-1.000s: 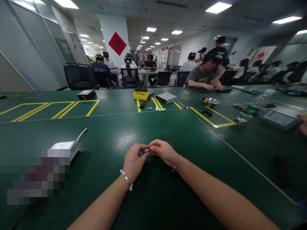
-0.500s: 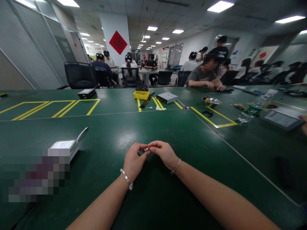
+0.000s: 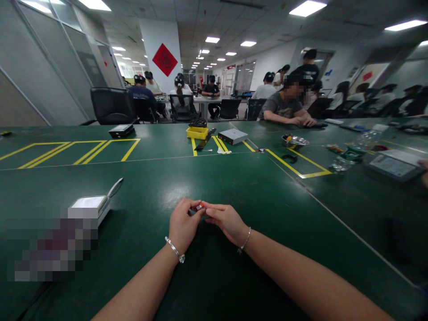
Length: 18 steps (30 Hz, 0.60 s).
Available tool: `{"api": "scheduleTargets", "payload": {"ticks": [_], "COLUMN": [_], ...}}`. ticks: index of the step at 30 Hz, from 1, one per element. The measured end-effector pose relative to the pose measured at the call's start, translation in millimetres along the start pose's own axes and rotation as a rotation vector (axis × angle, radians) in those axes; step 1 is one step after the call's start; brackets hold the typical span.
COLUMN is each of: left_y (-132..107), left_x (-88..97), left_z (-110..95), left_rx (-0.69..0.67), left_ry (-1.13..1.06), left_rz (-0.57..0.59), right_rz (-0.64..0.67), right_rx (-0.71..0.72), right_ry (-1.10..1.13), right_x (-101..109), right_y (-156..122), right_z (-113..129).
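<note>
My left hand [image 3: 183,225] pinches a small red-and-silver piece [image 3: 199,206] between thumb and fingers, a little above the green tabletop. Most of the piece is covered by the fingers, and its kind cannot be made out. My right hand [image 3: 228,221] is close against it from the right. Its fingers are stretched out, with the fingertips touching the end of the piece or just beside it.
A white device with a cable [image 3: 89,202] lies to the left. Farther back are a yellow bin [image 3: 197,132], a grey box [image 3: 233,136], a metal bowl [image 3: 294,141] and a plastic bottle [image 3: 354,154]. A person [image 3: 284,107] sits across the table.
Both hands have shifted slightly left with the small piece. The right fingers, pinched on its orange end before, have straightened and loosened. The left hand keeps its pinch.
</note>
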State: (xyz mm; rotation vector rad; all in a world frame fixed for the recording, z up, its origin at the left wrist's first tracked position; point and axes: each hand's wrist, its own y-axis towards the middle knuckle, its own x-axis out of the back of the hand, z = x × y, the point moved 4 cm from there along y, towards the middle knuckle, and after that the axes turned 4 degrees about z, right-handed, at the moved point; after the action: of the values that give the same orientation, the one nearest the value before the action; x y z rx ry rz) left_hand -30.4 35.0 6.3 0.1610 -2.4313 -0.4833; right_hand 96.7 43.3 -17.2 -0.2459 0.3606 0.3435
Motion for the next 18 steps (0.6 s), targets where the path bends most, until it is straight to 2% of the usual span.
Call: {"api": "scheduleTargets", "payload": {"ticks": [3, 6, 9, 11, 14, 16, 18], "left_y": [-1, -2, -2, -2, 0, 0, 0], "left_x": [-3.9, -9.7, -11.8, -11.0, -10.4, -11.3, -12.5], "left_z": [-1, -3, -2, 0, 2, 2, 1], "left_rx": [-0.001, -0.037, -0.072, -0.056, -0.018, -0.014, -0.021], "left_ry": [0.022, 0.040, 0.056, 0.074, 0.107, 0.120, 0.123], "left_rz": [0.035, 0.120, 0.173, 0.186, 0.223, 0.258, 0.282], "right_rz": [-0.029, -0.130, -0.247, -0.399, -0.747, -0.957, -1.114], "right_rx": [0.023, 0.083, 0.140, 0.187, 0.218, 0.162, 0.036], "right_ry": [-0.091, -0.350, -0.556, -0.658, -0.881, -1.011, -1.103], "right_x": [-3, 0, 24, 61, 138, 192, 239], "right_y": [-1, 2, 10, 11, -7, -29, -53], "right_z": [1, 8, 33, 61, 107, 127, 134]}}
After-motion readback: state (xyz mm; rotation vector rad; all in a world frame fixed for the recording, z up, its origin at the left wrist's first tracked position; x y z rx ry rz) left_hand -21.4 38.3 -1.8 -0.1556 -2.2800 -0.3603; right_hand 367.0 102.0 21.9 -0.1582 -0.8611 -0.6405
